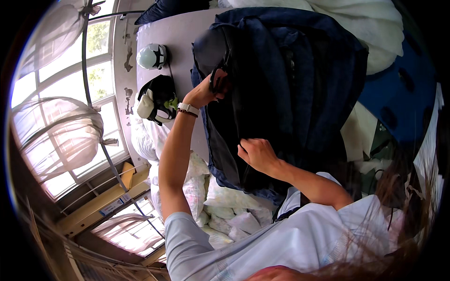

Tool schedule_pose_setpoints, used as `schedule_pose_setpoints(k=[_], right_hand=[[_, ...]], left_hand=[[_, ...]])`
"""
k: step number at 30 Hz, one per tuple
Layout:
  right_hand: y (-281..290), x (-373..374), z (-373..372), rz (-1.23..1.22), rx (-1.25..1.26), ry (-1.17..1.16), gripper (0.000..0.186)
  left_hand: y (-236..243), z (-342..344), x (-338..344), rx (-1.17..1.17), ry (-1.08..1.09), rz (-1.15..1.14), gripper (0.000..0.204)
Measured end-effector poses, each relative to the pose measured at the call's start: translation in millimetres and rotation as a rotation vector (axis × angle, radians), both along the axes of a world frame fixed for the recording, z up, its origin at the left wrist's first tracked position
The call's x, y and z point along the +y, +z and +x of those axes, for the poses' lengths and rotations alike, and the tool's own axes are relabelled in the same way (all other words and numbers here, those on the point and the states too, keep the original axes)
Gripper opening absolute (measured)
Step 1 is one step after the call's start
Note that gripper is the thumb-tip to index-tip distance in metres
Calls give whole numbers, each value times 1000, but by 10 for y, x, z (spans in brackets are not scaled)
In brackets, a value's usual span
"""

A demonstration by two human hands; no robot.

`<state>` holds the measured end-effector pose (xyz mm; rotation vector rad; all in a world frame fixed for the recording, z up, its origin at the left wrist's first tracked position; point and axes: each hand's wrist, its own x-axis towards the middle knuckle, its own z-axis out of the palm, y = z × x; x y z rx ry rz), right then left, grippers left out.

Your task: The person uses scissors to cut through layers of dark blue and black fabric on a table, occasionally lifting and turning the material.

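A large dark blue and black garment (pixel 300 79) lies spread over the table in front of me, its folds running away from me. My left hand (pixel 206 91), with a pale band on the wrist, is at the garment's left edge. Its fingers are closed around a black looped handle that looks like scissors (pixel 215 80); the blades are lost against the dark cloth. Nearer to me, my right hand (pixel 258 153) is closed, thumb and forefinger pinching the black edge of the garment. The dark fabric hides the exact spot of the pinch.
Left of the garment, on the grey tabletop (pixel 180 35), stand a pale rounded object (pixel 151 56) and a black-and-white one (pixel 159 99). White filled bags (pixel 229 213) lie below the near-left edge. White padding (pixel 361 23) is heaped at the far right, beside a blue surface (pixel 398 100).
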<state>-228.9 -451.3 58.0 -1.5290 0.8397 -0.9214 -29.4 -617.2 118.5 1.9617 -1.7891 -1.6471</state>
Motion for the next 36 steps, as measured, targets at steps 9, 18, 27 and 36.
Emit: schedule_pose_setpoints(k=[9,18,27,36], right_hand=[[49,32,-4,-19,24,104,16],[127,155,34,-46,-19,183,17],[33,65,-157,-16,40,91,17],[80,56,-7,-67,-21,192,18]], left_hand=[[-56,-320,4,13,323,-135,23],[-78,-96,-300,-6,383,-134,30],[188,87,-522,-134,-59,189,20],[-45,-219,-474,-3,129,97,17]])
